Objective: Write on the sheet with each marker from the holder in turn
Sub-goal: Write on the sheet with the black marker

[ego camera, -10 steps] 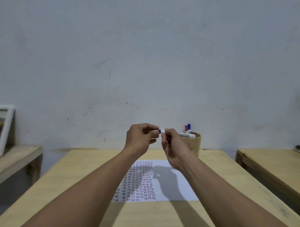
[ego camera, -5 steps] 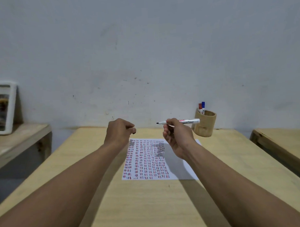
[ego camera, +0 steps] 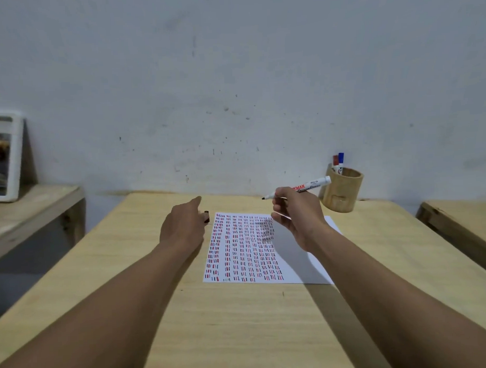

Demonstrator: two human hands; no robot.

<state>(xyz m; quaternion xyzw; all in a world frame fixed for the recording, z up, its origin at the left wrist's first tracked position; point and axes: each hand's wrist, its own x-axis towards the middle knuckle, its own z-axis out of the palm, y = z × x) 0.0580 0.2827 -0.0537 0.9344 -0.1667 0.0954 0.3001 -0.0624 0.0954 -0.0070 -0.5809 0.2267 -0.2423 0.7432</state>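
Observation:
A white sheet (ego camera: pixel 307 245) covered with rows of short red, blue and black marks lies on the wooden table (ego camera: pixel 241 321). My right hand (ego camera: pixel 295 212) holds an uncapped white marker (ego camera: pixel 309 185) above the sheet's far edge, black tip pointing left. My left hand (ego camera: pixel 182 227) rests low at the sheet's left edge, with the black cap (ego camera: pixel 206 216) by its fingertips; whether the fingers still grip it is unclear. A round wooden holder (ego camera: pixel 342 192) at the far right of the table holds a red marker (ego camera: pixel 335 161) and a blue marker (ego camera: pixel 341 159).
A white-framed picture (ego camera: pixel 4 156) leans on the wall on a lower wooden bench (ego camera: pixel 30 207) to the left. Another wooden table (ego camera: pixel 463 223) stands to the right. A grey wall closes the back.
My hands pulled the cap off the marker and moved apart. The left hand dropped to the table beside the sheet with the cap; the right kept the marker raised.

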